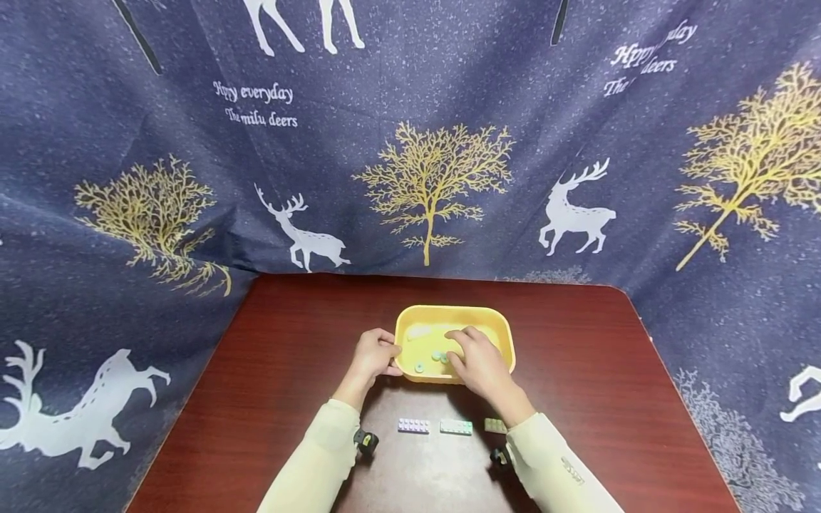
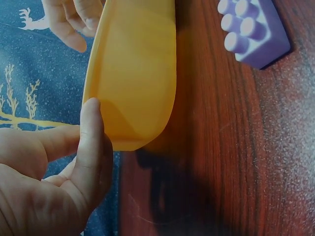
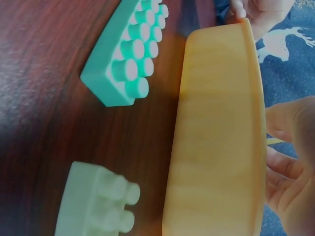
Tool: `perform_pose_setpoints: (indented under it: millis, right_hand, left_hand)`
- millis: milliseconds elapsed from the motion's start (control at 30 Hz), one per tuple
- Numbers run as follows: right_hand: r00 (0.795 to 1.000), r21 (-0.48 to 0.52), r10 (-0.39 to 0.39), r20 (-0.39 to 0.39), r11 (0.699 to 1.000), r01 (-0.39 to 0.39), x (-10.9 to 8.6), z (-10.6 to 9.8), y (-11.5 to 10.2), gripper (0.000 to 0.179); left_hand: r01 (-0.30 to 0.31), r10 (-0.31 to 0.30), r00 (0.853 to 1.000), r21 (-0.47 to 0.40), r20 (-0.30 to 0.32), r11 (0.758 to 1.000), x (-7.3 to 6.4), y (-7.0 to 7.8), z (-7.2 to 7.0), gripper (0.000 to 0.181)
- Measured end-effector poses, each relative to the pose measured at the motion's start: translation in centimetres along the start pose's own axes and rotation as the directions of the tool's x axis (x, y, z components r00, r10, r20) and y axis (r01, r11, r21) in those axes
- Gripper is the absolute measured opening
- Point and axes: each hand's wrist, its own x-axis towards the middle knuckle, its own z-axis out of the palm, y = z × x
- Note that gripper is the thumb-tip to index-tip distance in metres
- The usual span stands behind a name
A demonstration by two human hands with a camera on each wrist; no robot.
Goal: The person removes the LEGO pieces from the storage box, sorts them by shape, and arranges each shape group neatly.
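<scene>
A yellow plastic bin (image 1: 454, 311) with rounded corners stands on the table. My left hand (image 1: 376, 354) grips its left rim, thumb at the edge and fingers against the outside; the left wrist view shows this hold on the bin wall (image 2: 138, 73). Over the right part of the bin, my right hand (image 1: 477, 360) reaches in with thumb and fingers apart and nothing visible between them. Several small pale green round pieces (image 1: 419, 368) lie on the bin floor near that thumb, and a pale yellow piece (image 1: 418, 333) lies farther back. The wall partly hides the right fingertips in the right wrist view.
In front of the bin lie three studded building blocks in a row: purple (image 1: 413, 426), green (image 1: 456, 427) and pale green (image 1: 495, 425), the last partly covered by the right sleeve. The dark red table (image 1: 308, 313) meets a patterned blue cloth (image 1: 385, 235) behind.
</scene>
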Motion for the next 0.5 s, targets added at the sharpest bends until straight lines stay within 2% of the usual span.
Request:
perform_pose_setpoints:
  millis: [333,500]
  right_hand:
    - [0.998,-0.007,-0.055,0.007,0.998,0.056,1.5,1.5,-0.5,0.035]
    - [0.999,-0.002,-0.052,0.01,0.999,0.052,2.3,2.2,-0.8,0.035]
  left_hand:
    - [0.004,-0.004,1.0,-0.008,-0.003,1.0,0.0,0.0,-0.2,0.028]
    - [0.013,-0.013,1.0,-0.002,-0.003,1.0,0.1,0.0,-0.1,0.027]
